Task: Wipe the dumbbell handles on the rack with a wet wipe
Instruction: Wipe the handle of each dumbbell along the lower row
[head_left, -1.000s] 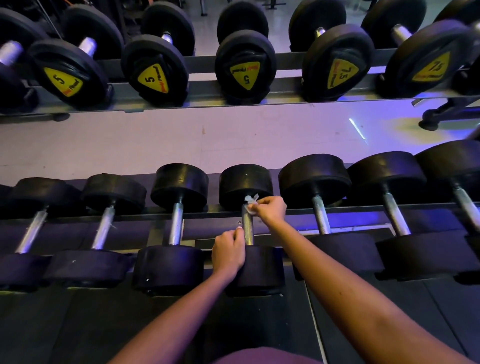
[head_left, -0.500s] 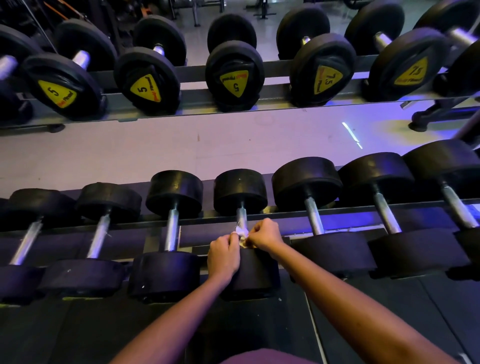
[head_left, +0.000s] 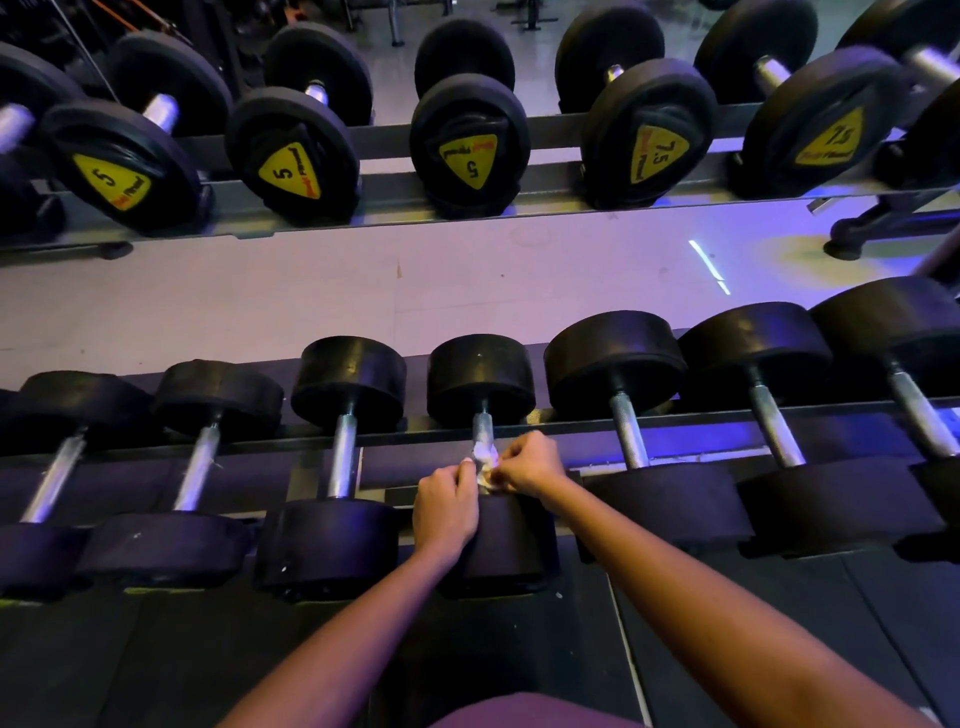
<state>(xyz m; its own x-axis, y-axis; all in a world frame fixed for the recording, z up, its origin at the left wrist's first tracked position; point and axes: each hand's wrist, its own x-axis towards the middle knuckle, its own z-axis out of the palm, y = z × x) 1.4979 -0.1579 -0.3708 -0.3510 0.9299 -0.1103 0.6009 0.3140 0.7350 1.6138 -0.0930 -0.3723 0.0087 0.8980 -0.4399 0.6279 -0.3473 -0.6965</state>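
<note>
Gym rack (head_left: 717, 415), lower row: both hands meet at one dumbbell handle (head_left: 482, 427).
Left hand (head_left: 447, 512) and right hand (head_left: 530, 465), fingers curled, pinch the wet wipe (head_left: 485, 460) against its near end.

- Dumbbell heads (head_left: 480, 379) black; handles (head_left: 343, 452) silver.
- Labels (head_left: 470, 158) on the rack (head_left: 395, 200)'s far row yellow with black numerals.
- Wet wipe (head_left: 485, 460) white, possibly tinted by the blue light.
- Floor (head_left: 311, 296) pale, washed purple.

wet wipe (head_left: 486, 464) mostly hidden between left hand (head_left: 445, 512) and right hand (head_left: 527, 466), near end of handle (head_left: 482, 428) seemingly covered
</note>
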